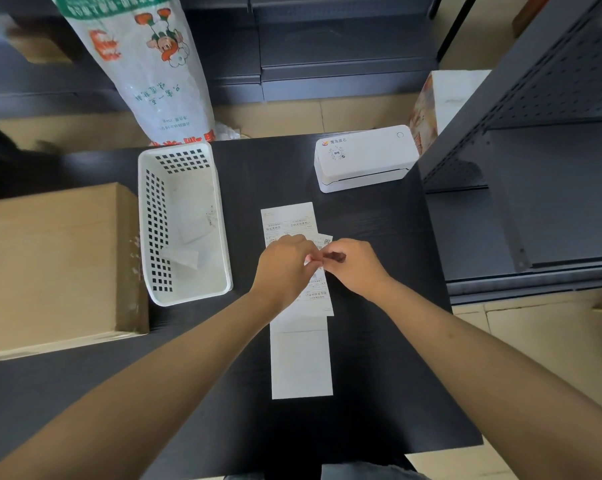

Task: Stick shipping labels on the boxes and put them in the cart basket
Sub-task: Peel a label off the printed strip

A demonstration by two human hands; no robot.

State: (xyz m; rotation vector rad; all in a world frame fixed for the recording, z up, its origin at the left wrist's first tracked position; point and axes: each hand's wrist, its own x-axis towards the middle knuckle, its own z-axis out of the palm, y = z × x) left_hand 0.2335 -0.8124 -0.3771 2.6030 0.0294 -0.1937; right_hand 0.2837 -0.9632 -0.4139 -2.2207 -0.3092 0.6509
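Note:
A long strip of white shipping labels [289,220] lies along the middle of the black table [379,341], printed at the far end and blank near me. My left hand [284,268] and my right hand [355,266] meet over the strip's middle. Both pinch an edge of a label there, lifted slightly off the backing. A white perforated basket [147,237] stands to the left of the strip with some clear wrapping inside. A large brown cardboard box [53,265] lies further left.
A white label printer [365,157] sits at the table's far right corner. A tall printed white sack [147,64] stands behind the basket. Grey metal shelving [535,168] rises on the right, more shelving runs along the back.

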